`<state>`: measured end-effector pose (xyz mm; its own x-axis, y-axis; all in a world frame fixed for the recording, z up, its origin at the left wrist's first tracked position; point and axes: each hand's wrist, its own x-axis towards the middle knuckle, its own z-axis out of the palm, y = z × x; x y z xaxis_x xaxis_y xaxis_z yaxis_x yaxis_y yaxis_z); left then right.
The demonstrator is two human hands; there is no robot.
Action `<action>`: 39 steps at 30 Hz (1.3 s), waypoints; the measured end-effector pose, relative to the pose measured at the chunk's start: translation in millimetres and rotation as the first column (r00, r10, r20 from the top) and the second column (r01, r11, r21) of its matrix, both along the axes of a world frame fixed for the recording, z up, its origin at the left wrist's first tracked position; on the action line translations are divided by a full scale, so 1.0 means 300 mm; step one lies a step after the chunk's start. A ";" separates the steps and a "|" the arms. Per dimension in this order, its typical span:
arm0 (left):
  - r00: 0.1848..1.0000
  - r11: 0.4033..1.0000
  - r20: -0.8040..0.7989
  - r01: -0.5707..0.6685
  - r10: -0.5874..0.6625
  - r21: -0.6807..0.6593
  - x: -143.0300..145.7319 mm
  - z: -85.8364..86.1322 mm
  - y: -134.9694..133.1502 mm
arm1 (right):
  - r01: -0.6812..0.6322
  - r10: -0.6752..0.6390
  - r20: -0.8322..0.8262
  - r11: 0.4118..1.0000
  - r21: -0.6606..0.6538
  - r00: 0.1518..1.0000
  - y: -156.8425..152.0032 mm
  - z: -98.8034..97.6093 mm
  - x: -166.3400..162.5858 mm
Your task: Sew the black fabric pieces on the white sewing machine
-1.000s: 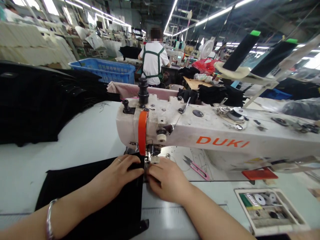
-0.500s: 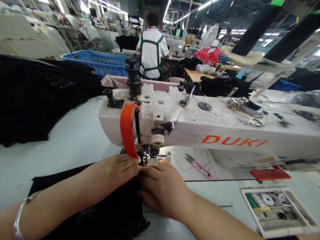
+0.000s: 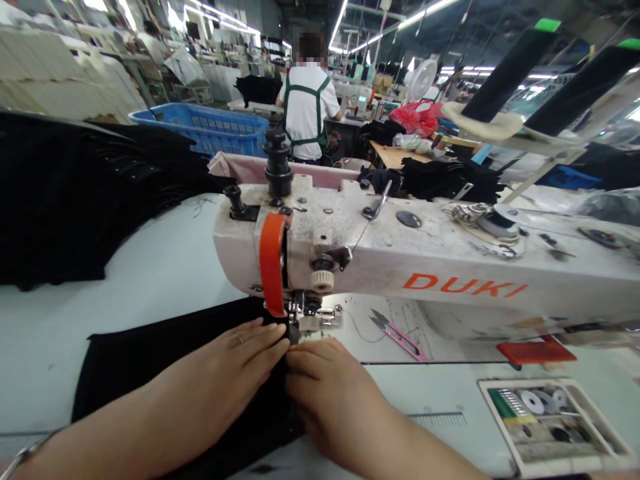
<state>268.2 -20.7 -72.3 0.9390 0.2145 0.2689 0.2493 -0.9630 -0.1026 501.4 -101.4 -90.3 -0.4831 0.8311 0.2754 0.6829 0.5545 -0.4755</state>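
A piece of black fabric lies on the pale table, its right edge running up to the presser foot of a white sewing machine. Flat on the fabric rests my left hand, fingers stretched toward the needle area, a ring on one of them. Just right of it, my right hand is closed on the fabric's right edge, fingers curled and thumb hidden. Both hands' fingertips nearly meet in front of the foot. An orange guard hangs on the machine's head; the needle tip is hard to make out.
Pink-handled thread snips lie right of the needle. A parts tray with bobbins is set at the right. A stack of black fabric covers the left. Beyond are a blue basket and a seated person.
The black fabric has slid forward, and more of it shows left of the machine head. My hands stay close to the foot. The view has shifted slightly.
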 end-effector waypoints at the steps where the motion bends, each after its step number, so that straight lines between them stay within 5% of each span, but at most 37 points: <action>1: 1.000 1.000 0.009 -0.028 0.028 -0.007 -0.015 -0.011 -0.040 | 0.006 -0.005 -0.079 1.000 0.002 0.997 -0.028 -0.014 -0.009; 4: 0.989 0.989 0.002 -0.146 0.146 -0.018 -0.047 -0.041 -0.142 | 0.074 -0.064 -0.320 0.997 0.019 0.945 -0.111 -0.056 -0.047; 8: 0.971 0.965 0.011 -0.236 0.238 -0.115 -0.055 -0.061 -0.196 | 0.286 -0.310 -0.422 0.951 -0.121 0.852 -0.169 -0.053 -0.088; 11: 0.967 0.962 0.040 -0.243 0.250 -0.123 -0.042 -0.058 -0.198 | 0.212 -0.267 -0.449 0.962 -0.170 0.853 -0.169 -0.023 -0.086; 17: 0.977 0.977 0.093 -0.201 0.194 0.074 -0.017 -0.064 -0.226 | 0.129 -0.183 -0.461 0.981 -0.146 0.868 -0.164 -0.009 -0.060; 23: 0.971 0.988 0.181 -0.154 0.155 -0.018 -0.059 -0.119 -0.252 | 0.222 -0.211 -0.276 0.975 0.006 0.938 -0.144 0.029 -0.012; 28: 0.986 0.997 0.155 -0.072 0.069 0.019 -0.054 -0.078 -0.220 | 0.022 -0.012 -0.064 0.987 0.159 0.998 -0.084 0.032 0.002; 34: 0.995 0.997 0.061 -0.076 0.074 0.021 -0.046 -0.056 -0.160 | -0.018 0.012 0.098 0.998 0.063 0.995 -0.023 0.055 0.000; 39: 0.993 0.985 0.066 -0.085 0.096 -0.150 -0.055 -0.096 -0.071 | 0.016 -0.031 0.212 0.997 0.070 0.977 0.025 0.064 0.002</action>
<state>251.6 -41.9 -101.3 0.8928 0.3401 0.2953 0.3379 -0.9392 0.0602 502.0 -94.0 -71.0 -0.5170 0.8261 0.2243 0.7776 0.5628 -0.2804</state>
